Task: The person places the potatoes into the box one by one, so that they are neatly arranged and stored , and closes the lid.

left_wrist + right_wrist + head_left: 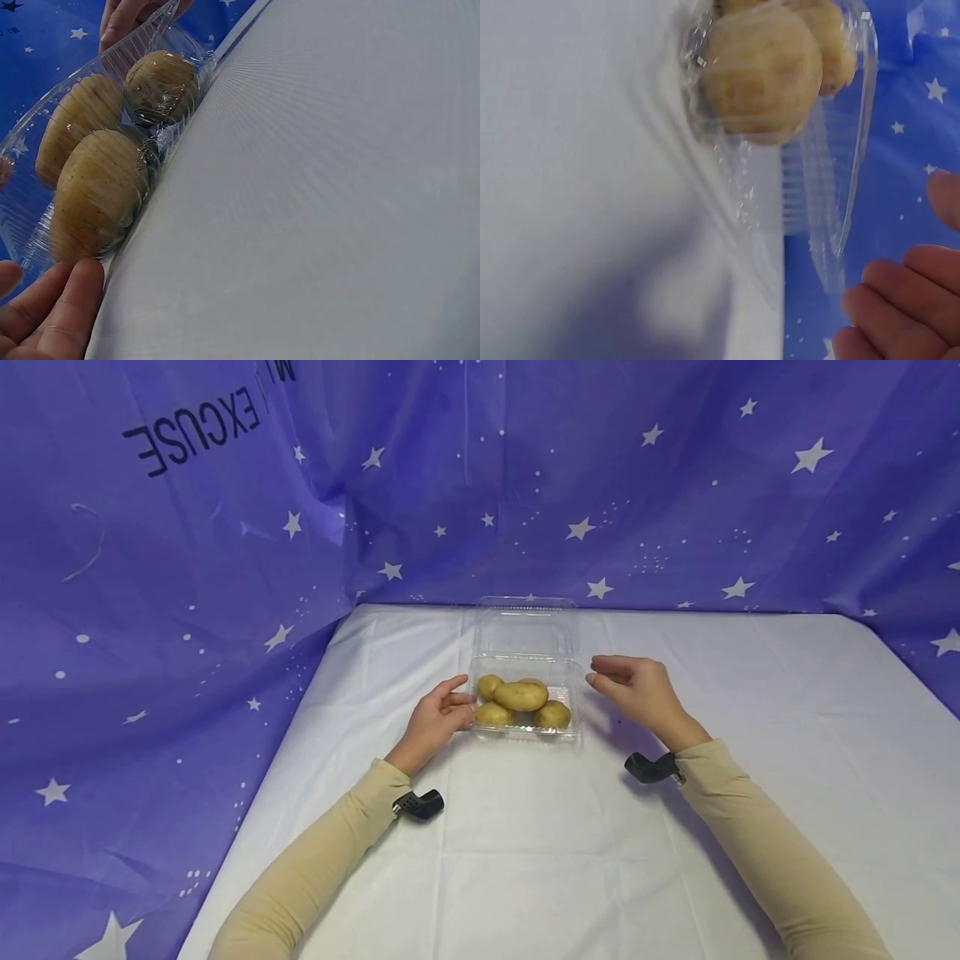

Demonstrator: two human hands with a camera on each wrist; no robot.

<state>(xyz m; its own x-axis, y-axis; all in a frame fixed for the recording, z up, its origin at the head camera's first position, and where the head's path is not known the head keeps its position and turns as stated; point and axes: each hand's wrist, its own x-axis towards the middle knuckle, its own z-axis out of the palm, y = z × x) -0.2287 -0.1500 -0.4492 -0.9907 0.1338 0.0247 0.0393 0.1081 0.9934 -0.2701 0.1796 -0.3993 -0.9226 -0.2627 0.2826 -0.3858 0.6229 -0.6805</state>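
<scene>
A clear plastic clamshell container stands on the white cloth with its hinged lid raised at the back. Several yellow potatoes lie inside; a long potato rests on top of the others. My left hand is at the container's left side, fingers loosely bent. In the left wrist view its fingertips are right at the plastic wall near a potato. To the right of the container, my right hand hovers with relaxed fingers and nothing in them. The right wrist view shows a gap between its fingers and the wall.
A white cloth covers the table. Behind and to the left hangs a blue sheet with white stars, close behind the raised lid. Each wrist carries a black camera mount, such as the right mount.
</scene>
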